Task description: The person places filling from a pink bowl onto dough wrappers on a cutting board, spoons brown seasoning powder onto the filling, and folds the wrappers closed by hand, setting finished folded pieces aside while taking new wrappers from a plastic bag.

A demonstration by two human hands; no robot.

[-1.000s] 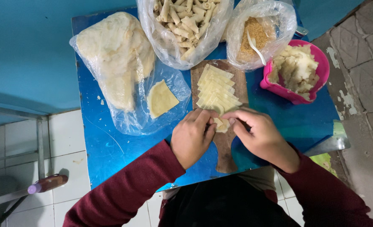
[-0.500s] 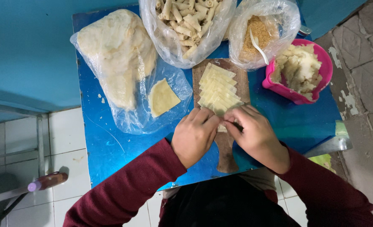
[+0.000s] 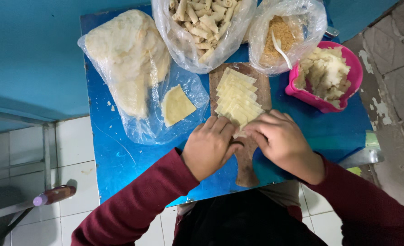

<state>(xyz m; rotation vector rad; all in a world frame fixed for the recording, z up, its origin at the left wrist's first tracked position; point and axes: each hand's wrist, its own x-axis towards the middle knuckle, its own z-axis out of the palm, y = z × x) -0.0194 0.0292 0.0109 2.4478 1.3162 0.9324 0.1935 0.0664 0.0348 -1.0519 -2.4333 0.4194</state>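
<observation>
While both hands press together at the near end of the wooden board [image 3: 249, 82], the left hand [image 3: 209, 146] and right hand [image 3: 281, 141] curl their fingers closed over a small pale wrapper [image 3: 239, 133], mostly hidden beneath them. A fanned row of pastry sheets [image 3: 236, 96] lies just beyond on the board. On the blue surface [image 3: 120, 159] sit a pink bowl [image 3: 352, 68] of filling and a bag of finished rolls [image 3: 202, 23].

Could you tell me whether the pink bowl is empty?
No, the pink bowl is heaped with pale, lumpy filling.
</observation>
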